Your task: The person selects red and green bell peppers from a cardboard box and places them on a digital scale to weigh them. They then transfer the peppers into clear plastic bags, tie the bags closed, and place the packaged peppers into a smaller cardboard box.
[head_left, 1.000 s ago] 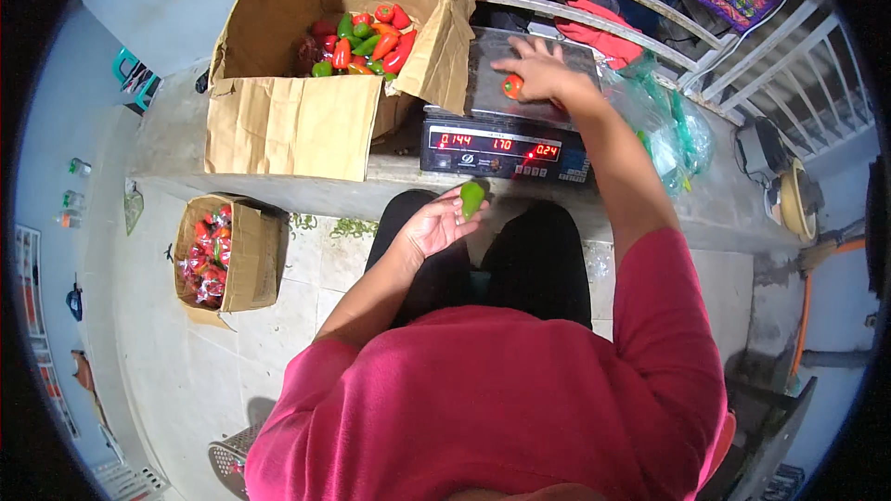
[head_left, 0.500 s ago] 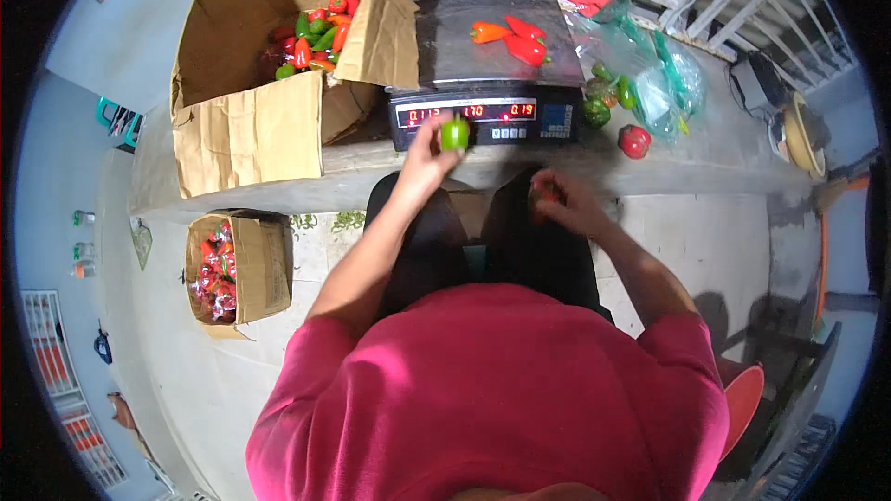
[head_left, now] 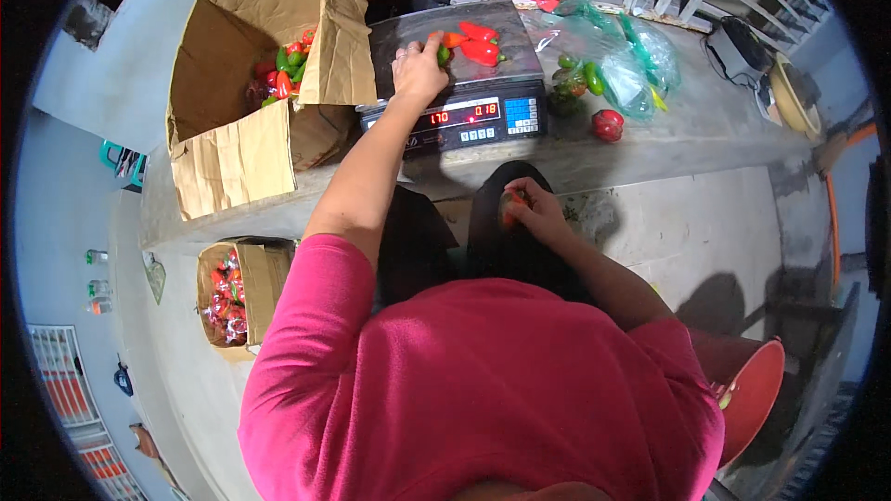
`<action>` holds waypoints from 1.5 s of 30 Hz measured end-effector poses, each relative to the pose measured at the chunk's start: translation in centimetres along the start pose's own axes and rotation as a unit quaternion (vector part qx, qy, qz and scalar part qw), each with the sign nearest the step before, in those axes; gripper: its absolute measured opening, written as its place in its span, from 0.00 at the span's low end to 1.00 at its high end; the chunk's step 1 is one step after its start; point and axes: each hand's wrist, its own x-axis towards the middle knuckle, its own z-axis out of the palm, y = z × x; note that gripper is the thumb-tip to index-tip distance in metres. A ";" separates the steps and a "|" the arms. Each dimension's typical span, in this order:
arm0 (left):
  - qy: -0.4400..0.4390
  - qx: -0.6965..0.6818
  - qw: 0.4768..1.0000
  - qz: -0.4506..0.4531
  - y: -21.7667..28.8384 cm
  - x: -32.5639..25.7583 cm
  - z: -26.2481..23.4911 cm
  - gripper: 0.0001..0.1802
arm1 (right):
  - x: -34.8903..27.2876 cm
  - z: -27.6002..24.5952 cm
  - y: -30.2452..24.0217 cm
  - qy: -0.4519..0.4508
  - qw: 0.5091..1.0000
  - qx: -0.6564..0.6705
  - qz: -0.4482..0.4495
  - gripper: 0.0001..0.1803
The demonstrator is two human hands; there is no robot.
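Note:
My left hand [head_left: 421, 69] reaches over a digital scale [head_left: 520, 56], fingers closed around a green pepper [head_left: 444, 56] that is low over or on the metal plate; whether it touches cannot be made out. Beside it on the plate lie an orange pepper [head_left: 454, 40] and two red peppers [head_left: 481, 53]. Lit red digits show on the scale's front panel. Over my right thigh, my right hand [head_left: 541, 211] holds an orange-red pepper [head_left: 510, 210] with some dark green on it, partly covered by the fingers.
A large open carton [head_left: 232, 162] holding mixed peppers stands left of the scale. On the floor is a smaller carton [head_left: 265, 292] with bagged red peppers. Right of the scale are several green peppers [head_left: 594, 80], a red pepper [head_left: 608, 125] and clear-green plastic bags [head_left: 640, 56]. A red bucket [head_left: 750, 399] stands lower right.
My left hand has moved forward from before the scale's display onto its plate, carrying the green pepper. My right hand stays low with its pepper. The view has shifted slightly.

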 end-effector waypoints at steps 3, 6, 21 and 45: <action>-0.009 -0.001 1.000 -0.010 0.0 -0.9 0.0 0.38 | 0.0 0.0 0.0 -0.002 1.000 0.001 0.016 0.15; -0.006 -0.030 0.999 -0.008 -1.2 -1.4 0.7 0.40 | 0.1 0.1 0.1 -0.005 0.999 0.002 0.033 0.15; 0.062 -0.077 0.995 0.023 -1.9 -2.4 1.1 0.39 | 0.4 0.2 0.2 0.008 0.996 0.038 0.084 0.15; -0.279 -0.826 0.406 -0.273 -3.0 -20.7 6.6 0.10 | 26.5 -7.2 -7.1 0.123 0.948 -0.293 0.027 0.16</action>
